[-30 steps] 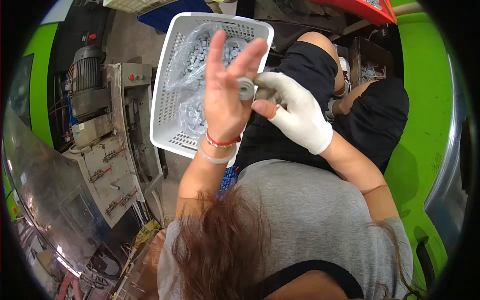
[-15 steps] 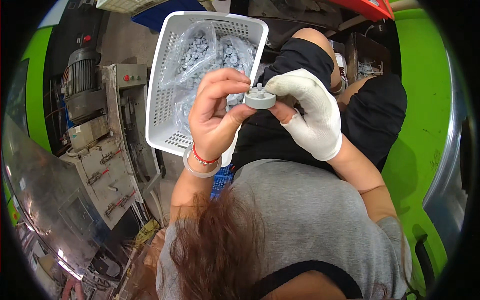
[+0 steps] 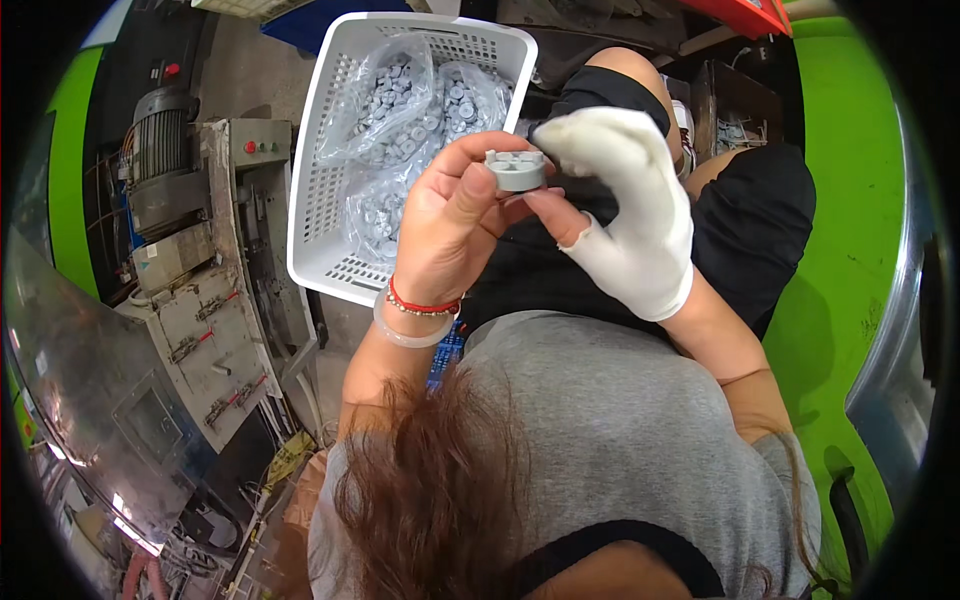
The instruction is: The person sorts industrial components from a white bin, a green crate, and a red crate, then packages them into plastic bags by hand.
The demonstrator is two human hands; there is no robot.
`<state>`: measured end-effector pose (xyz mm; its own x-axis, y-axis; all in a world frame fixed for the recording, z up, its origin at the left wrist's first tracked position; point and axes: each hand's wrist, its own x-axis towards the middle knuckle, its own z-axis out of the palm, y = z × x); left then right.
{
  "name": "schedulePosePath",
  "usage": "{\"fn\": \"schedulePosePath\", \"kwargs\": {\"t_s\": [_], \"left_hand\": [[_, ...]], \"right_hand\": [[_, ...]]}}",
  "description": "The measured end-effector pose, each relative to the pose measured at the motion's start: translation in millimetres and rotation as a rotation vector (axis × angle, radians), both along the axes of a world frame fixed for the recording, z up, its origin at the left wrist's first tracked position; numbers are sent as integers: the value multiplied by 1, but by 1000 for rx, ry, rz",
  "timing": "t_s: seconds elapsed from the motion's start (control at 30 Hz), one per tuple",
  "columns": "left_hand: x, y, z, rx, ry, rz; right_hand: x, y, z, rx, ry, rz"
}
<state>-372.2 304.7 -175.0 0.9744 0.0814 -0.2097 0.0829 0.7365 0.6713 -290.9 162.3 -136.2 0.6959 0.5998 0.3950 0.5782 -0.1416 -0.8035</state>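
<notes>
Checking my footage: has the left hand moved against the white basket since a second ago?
Yes. The left hand closed its fingers and now pinches the grey part, lower against the basket.

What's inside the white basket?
The white basket holds clear bags of small grey round parts. The left hand, holding a grey part, covers the basket's near right corner.

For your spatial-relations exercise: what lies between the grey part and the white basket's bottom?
In the head view, clear bags of small grey pieces lie in the basket, beyond the grey part pinched by the left hand and right hand.
</notes>
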Motion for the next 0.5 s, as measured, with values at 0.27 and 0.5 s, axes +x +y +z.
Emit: {"fn": "schedulePosePath", "kwargs": {"t_s": [0.27, 0.5], "left_hand": [[-4, 0, -2, 176, -70, 3], [0, 4, 4, 800, -239, 184]], "right_hand": [[4, -5, -10, 33, -84, 68], [0, -3, -6, 76, 1380, 185]]}}
